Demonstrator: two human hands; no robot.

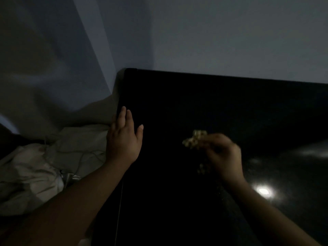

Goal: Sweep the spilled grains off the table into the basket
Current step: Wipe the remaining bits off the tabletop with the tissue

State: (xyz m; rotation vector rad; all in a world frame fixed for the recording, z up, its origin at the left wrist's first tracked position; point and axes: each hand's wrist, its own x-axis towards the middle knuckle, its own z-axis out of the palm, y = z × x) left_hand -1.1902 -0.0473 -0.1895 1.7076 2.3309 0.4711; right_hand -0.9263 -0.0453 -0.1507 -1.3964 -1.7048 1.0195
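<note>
The room is dim. A small cluster of pale yellow grains [194, 139] lies on the glossy black table [177, 103], with a few more grains [201, 168] nearer to me. My right hand [222, 155] is blurred, fingers curled, right beside the main cluster and touching it; whether it holds any grains is unclear. My left hand [124, 137] rests flat with straight fingers along the table's left edge. No basket is in view.
Crumpled pale cloth [35, 167] with a thin cord lies left of the table, below its edge. A grey wall [230, 36] runs behind the table. A lamp's reflection [263, 191] glares on the tabletop at the right.
</note>
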